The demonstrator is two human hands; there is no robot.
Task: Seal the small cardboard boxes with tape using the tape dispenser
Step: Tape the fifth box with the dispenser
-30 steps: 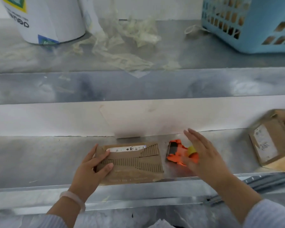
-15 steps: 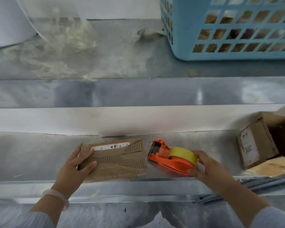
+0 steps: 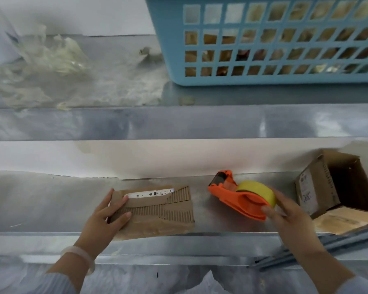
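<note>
Lays the fingers (image 3: pixel 119 205) of the left hand (image 3: pixel 102 221) straight and slightly spread across the left end of the cardboard box (image 3: pixel 164 211), grasping nothing, only pressing down on it. Wears a pale bracelet (image 3: pixel 81 254) on that wrist, nearer than the box, with a light sleeve (image 3: pixel 57 283) below.

Grasps the rear end of the tape dispenser (image 3: pixel 240 198) with the right hand (image 3: pixel 289 219), thumb against the near orange side and the other fingers over the yellow tape roll (image 3: pixel 255 187). Cannot tell how firmly, given the blur there.

Has the box lying flat on the metal worktop (image 3: pixel 40 204), close to the near edge, with torn ribbed patches facing up and a white label (image 3: pixel 149 193) along its far side. Has the dispenser to the right of the box and clearly apart from it, roller end pointing away and angled back toward the box. Cannot tell whether it rests on the worktop or sits just above it.

Has an open carton (image 3: pixel 319 192) much further right of the box, beyond the dispenser, with a labelled side turned toward the box and the dark inside showing.

Faces a metal shelf (image 3: pixel 179 122) above and behind the box. Sees on it a blue basket (image 3: pixel 170 49) up and to the right of the box, with brown shapes visible through its holes. Sees crumpled clear scraps (image 3: pixel 51 56) up and to the left of the box.
</note>
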